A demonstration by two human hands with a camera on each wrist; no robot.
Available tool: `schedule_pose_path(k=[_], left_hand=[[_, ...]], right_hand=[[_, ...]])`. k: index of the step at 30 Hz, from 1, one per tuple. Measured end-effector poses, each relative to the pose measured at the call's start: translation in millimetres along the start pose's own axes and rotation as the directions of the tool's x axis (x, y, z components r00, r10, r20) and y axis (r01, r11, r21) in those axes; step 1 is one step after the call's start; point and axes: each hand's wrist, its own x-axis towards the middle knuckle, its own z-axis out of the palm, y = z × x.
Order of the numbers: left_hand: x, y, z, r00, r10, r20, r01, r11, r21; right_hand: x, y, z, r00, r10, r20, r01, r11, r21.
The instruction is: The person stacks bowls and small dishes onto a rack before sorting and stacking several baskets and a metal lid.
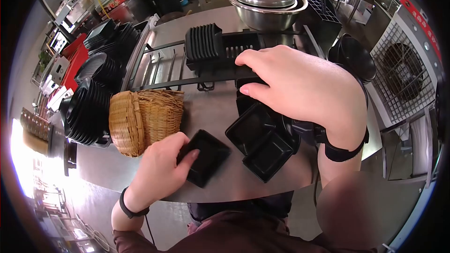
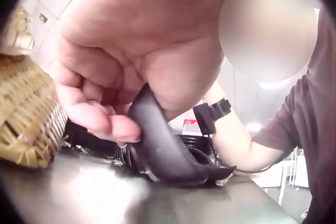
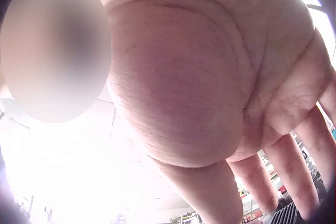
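Note:
My left hand (image 1: 159, 168) pinches a black square dish (image 1: 210, 159) by its left edge, thumb over the rim. In the left wrist view the same dish (image 2: 163, 140) is tilted between thumb and fingers, close over the steel table. My right hand (image 1: 302, 86) hangs above the table with extended fingers and nothing visible in its grasp. Its fingertips are beside a black slotted tray (image 1: 229, 51), where a row of black dishes (image 1: 204, 42) stands on edge. Below that hand lie more black square dishes (image 1: 268, 157), overlapping, some of them partly hidden by it.
Two wicker baskets (image 1: 161, 112) sit left of centre on the steel table (image 1: 201, 107). Stacks of black bowls (image 1: 84, 117) line the left edge. A lidded steel pot (image 1: 267, 7) stands at the back, and a black bowl (image 1: 356, 58) at the right beside a fan unit (image 1: 403, 68).

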Motion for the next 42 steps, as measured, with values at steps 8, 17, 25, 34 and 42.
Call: schedule_pose_path(k=[8,17,25,34,42], left_hand=[[27,64,50,0.959,0.281,-0.015,-0.281,0.955,-0.098],[56,53,79,0.917,0.348,-0.194,-0.339,0.937,0.078],[70,27,63,0.948,0.312,-0.07,-0.308,0.95,0.054],[73,24,40,0.916,0.263,-0.303,-0.311,0.943,-0.121],[57,65,50,0.96,0.277,-0.032,-0.267,0.88,-0.393]], right_hand=[[1,-11,0,0.998,0.014,0.058,-0.014,1.0,0.01],[-7,2,-4,0.999,-0.033,0.006,0.033,0.998,0.049],[-4,0,-4,1.0,0.005,-0.01,-0.005,0.998,0.059],[-10,4,-4,0.999,0.053,-0.011,-0.053,0.997,0.053],[-6,3,-4,0.999,0.054,0.004,-0.054,0.997,0.046]])
